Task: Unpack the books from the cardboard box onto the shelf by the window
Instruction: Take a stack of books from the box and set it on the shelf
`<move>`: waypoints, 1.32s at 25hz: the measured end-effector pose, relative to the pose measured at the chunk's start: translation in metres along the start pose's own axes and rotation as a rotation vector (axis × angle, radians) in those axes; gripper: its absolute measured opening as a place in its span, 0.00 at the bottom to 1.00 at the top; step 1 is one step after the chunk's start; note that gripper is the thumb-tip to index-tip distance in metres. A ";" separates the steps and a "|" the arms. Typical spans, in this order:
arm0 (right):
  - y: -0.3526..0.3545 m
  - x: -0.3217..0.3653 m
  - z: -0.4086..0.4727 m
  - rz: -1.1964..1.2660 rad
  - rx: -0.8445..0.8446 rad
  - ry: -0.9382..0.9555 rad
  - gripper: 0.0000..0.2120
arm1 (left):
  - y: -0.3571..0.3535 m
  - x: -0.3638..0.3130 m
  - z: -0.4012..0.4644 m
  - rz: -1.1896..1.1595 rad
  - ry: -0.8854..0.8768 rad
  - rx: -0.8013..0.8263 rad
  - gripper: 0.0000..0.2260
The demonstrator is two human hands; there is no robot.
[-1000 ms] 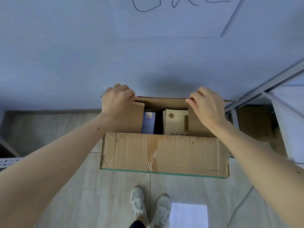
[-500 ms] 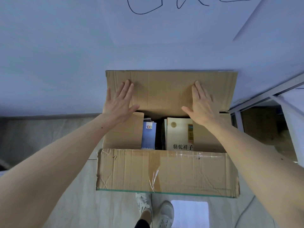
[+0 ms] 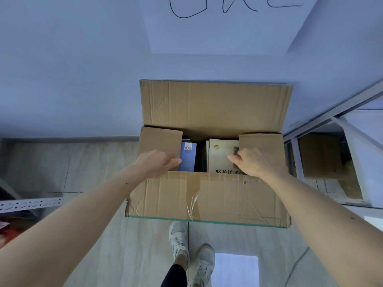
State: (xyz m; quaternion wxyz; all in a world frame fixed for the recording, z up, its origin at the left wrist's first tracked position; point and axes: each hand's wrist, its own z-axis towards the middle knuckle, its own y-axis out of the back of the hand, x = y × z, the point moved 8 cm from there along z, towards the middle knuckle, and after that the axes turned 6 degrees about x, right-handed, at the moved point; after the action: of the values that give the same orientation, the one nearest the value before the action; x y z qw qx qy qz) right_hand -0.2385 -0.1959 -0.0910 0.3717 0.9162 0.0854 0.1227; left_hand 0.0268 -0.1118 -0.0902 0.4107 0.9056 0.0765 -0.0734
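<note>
A: Box state?
B: Cardboard box (image 3: 207, 195) sits on a glass surface (image 3: 207, 220), front wall at its near edge. Far flap (image 3: 215, 108) stands up against the wall (image 3: 62, 79). Both side flaps (image 3: 160, 143) lie folded in over the opening.
A: Books?
B: All inside the box. Blue book (image 3: 188, 156) left of centre, tan book (image 3: 220, 156) right of it, dark gap between.
A: Hands?
B: Left hand (image 3: 154, 163) pinches the inner edge of the left side flap, just beside the blue book. Right hand (image 3: 248, 162) rests on the tan book at the right flap's edge, fingers curled; grip, cannot tell.
A: Surroundings?
B: Tiled floor (image 3: 93, 162) and the person's shoes (image 3: 179, 239) show through the glass. Slotted metal rail (image 3: 31, 204) at left, white metal frame (image 3: 331, 112) at right, black marker lines (image 3: 186, 9) on the wall above.
</note>
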 end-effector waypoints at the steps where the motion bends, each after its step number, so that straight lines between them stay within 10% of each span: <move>1: -0.005 -0.001 -0.009 -0.027 0.004 -0.004 0.25 | -0.004 0.000 -0.009 -0.019 0.032 -0.003 0.24; 6: -0.005 0.001 -0.051 -0.078 -0.002 -0.003 0.23 | 0.018 -0.011 -0.049 0.006 0.077 -0.184 0.19; 15: -0.109 -0.002 -0.128 0.130 0.366 -0.123 0.33 | -0.089 -0.036 -0.108 0.125 -0.086 0.233 0.45; 33: -0.154 0.018 -0.137 0.050 0.061 -0.277 0.41 | -0.142 -0.059 -0.138 0.351 -0.042 -0.201 0.49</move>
State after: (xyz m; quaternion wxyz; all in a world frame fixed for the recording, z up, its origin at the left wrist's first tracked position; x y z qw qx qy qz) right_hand -0.2715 0.0085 -0.1011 0.3485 0.9372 0.0139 0.0017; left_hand -0.0498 0.0799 -0.0925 0.5070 0.8577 -0.0840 -0.0116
